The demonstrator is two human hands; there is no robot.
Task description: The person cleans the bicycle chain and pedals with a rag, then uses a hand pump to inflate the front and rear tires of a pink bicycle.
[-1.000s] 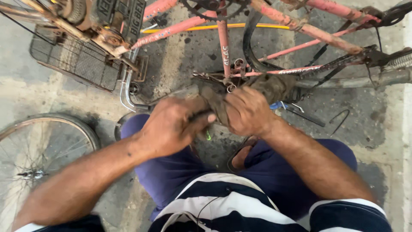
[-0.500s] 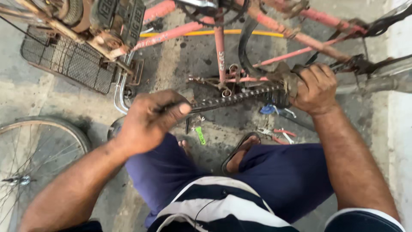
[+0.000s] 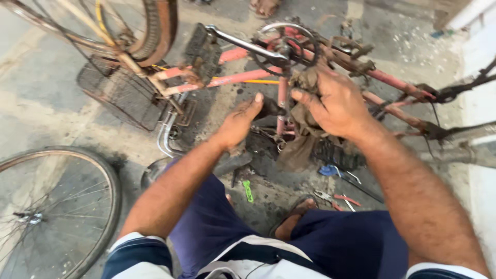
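Note:
An upturned pink bicycle frame (image 3: pixel 235 78) lies in front of me, its chainring (image 3: pixel 284 46) and crank with a black pedal (image 3: pixel 202 45) on top. My right hand (image 3: pixel 336 103) grips a dirty brown rag (image 3: pixel 298 147) that hangs down over the vertical pink tube just below the chainring. My left hand (image 3: pixel 238 124) is spread with the thumb up, its fingers against a dark greasy part (image 3: pixel 269 108) beside the same tube. A black chain (image 3: pixel 330 152) lies low behind the rag.
A wire basket (image 3: pixel 124 95) and a rusty tyre (image 3: pixel 160 28) are at the upper left; a loose spoked wheel (image 3: pixel 57 206) lies at the lower left. Small tools, a green piece (image 3: pixel 248 191) and red-handled pliers (image 3: pixel 338 199), lie by my sandalled foot (image 3: pixel 293 219). Another person's foot (image 3: pixel 263 7) is at the top.
Earlier my hands held the chain stretched between them. Now the chain is let go; my right hand has moved up to the tube with the rag, and my left hand has reached in beside it.

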